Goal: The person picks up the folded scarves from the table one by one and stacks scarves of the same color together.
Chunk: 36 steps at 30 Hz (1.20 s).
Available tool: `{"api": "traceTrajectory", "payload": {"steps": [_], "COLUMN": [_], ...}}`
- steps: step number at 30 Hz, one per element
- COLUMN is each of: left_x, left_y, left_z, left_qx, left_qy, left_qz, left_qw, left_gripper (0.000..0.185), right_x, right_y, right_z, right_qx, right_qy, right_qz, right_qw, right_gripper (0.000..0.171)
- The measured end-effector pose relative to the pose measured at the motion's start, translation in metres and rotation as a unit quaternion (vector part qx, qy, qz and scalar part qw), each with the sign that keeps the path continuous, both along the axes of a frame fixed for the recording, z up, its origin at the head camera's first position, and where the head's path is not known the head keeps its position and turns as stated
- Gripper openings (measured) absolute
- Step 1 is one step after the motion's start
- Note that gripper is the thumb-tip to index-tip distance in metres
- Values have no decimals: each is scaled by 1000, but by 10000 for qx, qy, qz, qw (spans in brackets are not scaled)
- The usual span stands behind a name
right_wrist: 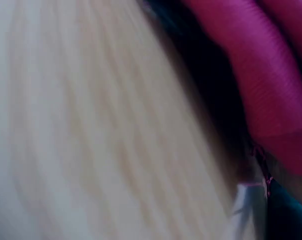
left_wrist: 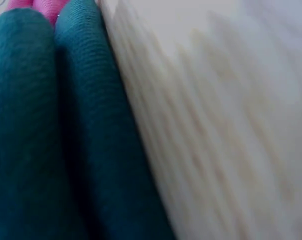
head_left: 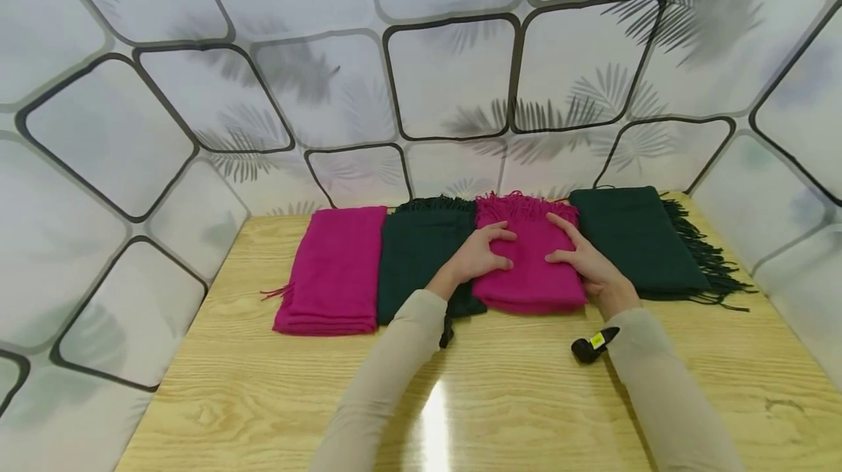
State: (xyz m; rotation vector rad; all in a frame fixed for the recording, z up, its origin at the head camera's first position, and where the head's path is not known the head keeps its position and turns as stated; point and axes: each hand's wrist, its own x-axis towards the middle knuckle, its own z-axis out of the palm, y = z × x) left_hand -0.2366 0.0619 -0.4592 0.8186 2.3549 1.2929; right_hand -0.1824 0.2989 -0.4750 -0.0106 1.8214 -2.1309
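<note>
Four folded scarves would be too many to count here, so several lie in a row, magenta and dark green by turns. Both hands rest at the third from the left, a magenta scarf (head_left: 529, 286) with fringe along its far edge. My left hand (head_left: 483, 253) reaches over the neighbouring dark green scarf (head_left: 411, 260) and touches the magenta one's left side, fingers loosely bent. From the other side, my right hand (head_left: 585, 260) lays spread fingers and thumb on it. Close-up green folds (left_wrist: 36, 125) fill the left wrist view's left; magenta folds (right_wrist: 266, 80) show in the right wrist view.
Another magenta scarf (head_left: 342, 275) lies at the left end, a wider dark green one (head_left: 638, 245) with side fringe at the right end. They sit on a wooden table (head_left: 263, 399) before a patterned curtain (head_left: 454, 77). A black wrist camera (head_left: 585, 349) hangs below the right wrist.
</note>
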Motion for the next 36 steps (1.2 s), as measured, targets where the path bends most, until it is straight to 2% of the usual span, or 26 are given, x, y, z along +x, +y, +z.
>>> {"api": "traceTrajectory", "payload": {"steps": [6, 10, 18, 22, 28, 36], "left_x": [2, 7, 19, 27, 44, 69], "left_y": [-5, -9, -16, -17, -17, -17], "left_z": [2, 7, 20, 25, 35, 47], "left_qx": [528, 814, 1049, 1018, 878, 935], "left_qy": [0, 28, 176, 386, 796, 1468], "left_qz": [141, 181, 117, 93, -91, -449], "left_qw": [9985, 9965, 9943, 9940, 9929, 9837], "left_gripper": [52, 53, 56, 62, 62, 60], "right_x": [3, 9, 20, 26, 44, 72], "right_y": [-3, -5, -7, -7, -4, 1], "right_z": [12, 21, 36, 42, 52, 69], "right_qx": [-367, -307, -144, -73, -21, 153], "right_qy": [176, 330, 684, 757, 974, 1256], "right_qz": [-66, -82, -70, -47, 35, 14], "right_qw": [9992, 9990, 9975, 9971, 9952, 9920], "right_gripper": [84, 84, 85, 85, 86, 86]}}
